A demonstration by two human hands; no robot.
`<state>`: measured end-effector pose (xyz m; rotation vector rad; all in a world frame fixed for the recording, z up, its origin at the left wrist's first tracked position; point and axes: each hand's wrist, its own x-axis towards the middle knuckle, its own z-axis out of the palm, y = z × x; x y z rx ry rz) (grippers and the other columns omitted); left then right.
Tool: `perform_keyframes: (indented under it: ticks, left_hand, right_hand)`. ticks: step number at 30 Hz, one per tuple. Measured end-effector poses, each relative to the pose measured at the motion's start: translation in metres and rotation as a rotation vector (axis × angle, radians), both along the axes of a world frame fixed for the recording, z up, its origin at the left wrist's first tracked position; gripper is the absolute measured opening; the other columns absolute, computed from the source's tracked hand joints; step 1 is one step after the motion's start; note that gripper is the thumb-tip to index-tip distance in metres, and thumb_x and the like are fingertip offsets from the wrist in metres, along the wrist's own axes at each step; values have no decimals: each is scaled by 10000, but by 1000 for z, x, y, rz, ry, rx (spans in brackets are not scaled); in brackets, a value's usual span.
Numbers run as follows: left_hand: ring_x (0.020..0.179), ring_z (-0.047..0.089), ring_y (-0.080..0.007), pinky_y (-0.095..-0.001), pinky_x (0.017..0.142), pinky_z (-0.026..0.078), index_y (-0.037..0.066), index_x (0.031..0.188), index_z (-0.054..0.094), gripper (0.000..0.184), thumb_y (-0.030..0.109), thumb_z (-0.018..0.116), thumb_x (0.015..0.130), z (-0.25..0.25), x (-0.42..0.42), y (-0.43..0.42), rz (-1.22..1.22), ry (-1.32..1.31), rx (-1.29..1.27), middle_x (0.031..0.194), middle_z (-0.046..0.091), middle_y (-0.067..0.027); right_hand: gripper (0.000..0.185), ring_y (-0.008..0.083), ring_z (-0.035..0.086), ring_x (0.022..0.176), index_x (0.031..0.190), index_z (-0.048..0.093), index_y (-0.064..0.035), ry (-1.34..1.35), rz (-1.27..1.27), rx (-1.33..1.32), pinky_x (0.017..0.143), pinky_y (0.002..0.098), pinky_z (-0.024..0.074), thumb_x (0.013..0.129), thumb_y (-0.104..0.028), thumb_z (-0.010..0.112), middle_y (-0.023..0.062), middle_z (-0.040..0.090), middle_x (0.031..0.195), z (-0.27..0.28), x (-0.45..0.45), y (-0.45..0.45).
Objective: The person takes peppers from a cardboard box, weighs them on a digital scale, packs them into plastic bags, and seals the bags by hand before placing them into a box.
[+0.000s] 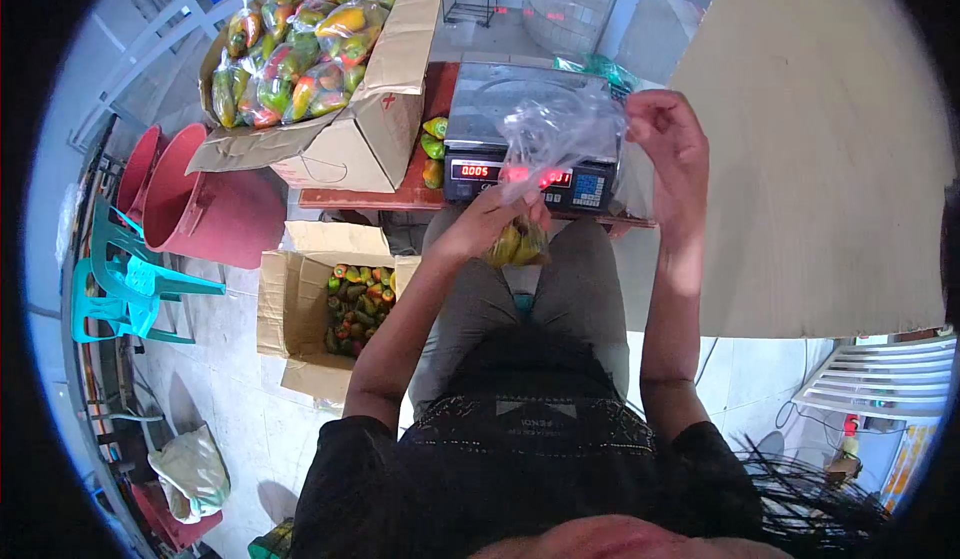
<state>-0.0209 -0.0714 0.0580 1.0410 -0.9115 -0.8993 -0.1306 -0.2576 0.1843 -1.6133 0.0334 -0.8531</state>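
Note:
My left hand point(494, 223) is closed around the neck of a clear plastic bag point(560, 129). Green-yellow peppers point(518, 246) fill the bag's lower part, which hangs over my lap. Its loose upper plastic spreads in front of a digital scale point(478, 109), whose red display reads 0.005 at the left and is partly covered by the bag. At the scale's right side, my right hand point(672, 137) is raised with thumb and fingers curled together at the edge of the loose plastic. What lies between those fingertips is too small to make out.
A cardboard box point(385, 134) of bagged peppers stands left of the scale on a red-brown table point(335, 199), with loose peppers point(433, 149) between. Below is an open carton point(285, 304) of loose peppers. Red tubs point(225, 214) and turquoise chairs point(125, 284) stand left; a large tan board point(820, 159) right.

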Motion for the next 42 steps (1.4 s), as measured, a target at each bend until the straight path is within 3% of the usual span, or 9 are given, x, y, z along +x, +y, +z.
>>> perform_keyframes:
  ticks: [6,12,20,22,25,31,37,39,42]
  left_hand:
    - [823,607,-161,-311,786,473,7,848,552,244,174,445,991,-15,-3,-7,126,-166,7,836,635,-66]
    - [868,587,-190,-332,842,452,-9,894,552,180,88,423,973,-22,5,1,191,-441,99,868,619,-86]
    - [810,608,-309,-376,760,461,-9,947,594,168,67,468,867,-21,-1,0,402,-665,106,808,609,-156]
    - [795,604,-312,-378,752,457,-12,956,599,182,77,470,864,-19,1,0,394,-608,64,791,600,-158]
    - [759,592,-290,-363,737,454,-22,925,587,162,78,479,858,-4,-3,7,372,-484,218,777,594,-151]
    - [720,561,-234,-352,705,437,-16,855,543,184,130,463,933,-25,3,7,370,-433,195,734,566,-107]
    - [717,533,-186,-339,702,430,-8,855,537,205,157,467,955,-24,-2,4,398,-490,127,725,541,-81]
    - [716,540,-198,-344,705,432,-8,892,558,198,171,492,946,-16,0,13,363,-440,221,734,551,-85]
    - [715,556,-226,-357,704,435,-9,953,587,200,180,525,924,-6,3,17,342,-395,236,753,568,-101]
  right_hand:
    - [276,94,548,878,1037,612,-62,273,163,-357,820,250,439,778,-58,705,-1,598,948,-12,7,21]
    - [266,79,536,899,1034,623,-66,34,102,-7,822,248,424,781,-68,707,3,597,962,11,4,1]
    - [261,222,605,822,1003,622,-66,208,-42,-1205,779,321,454,822,-249,667,77,642,910,23,20,38]
    - [246,224,613,744,959,614,-45,376,111,-1138,718,316,467,819,-241,665,84,648,848,3,36,39]
    - [215,216,603,647,919,594,-20,453,-82,-639,649,304,472,833,-209,650,67,631,747,18,34,37]
    - [213,204,618,768,957,613,-82,8,-319,-404,750,332,479,780,-169,695,32,642,820,39,36,2]
    - [303,308,542,1092,1069,611,-136,-55,-66,-1557,1043,466,313,774,-176,661,94,635,1029,12,36,56]
    - [249,319,572,1027,1034,606,-128,117,87,-1488,965,459,376,807,-228,626,109,641,980,-38,42,28]
    - [209,344,599,922,966,591,-106,461,254,-1297,839,455,431,847,-277,572,127,638,888,-28,43,22]
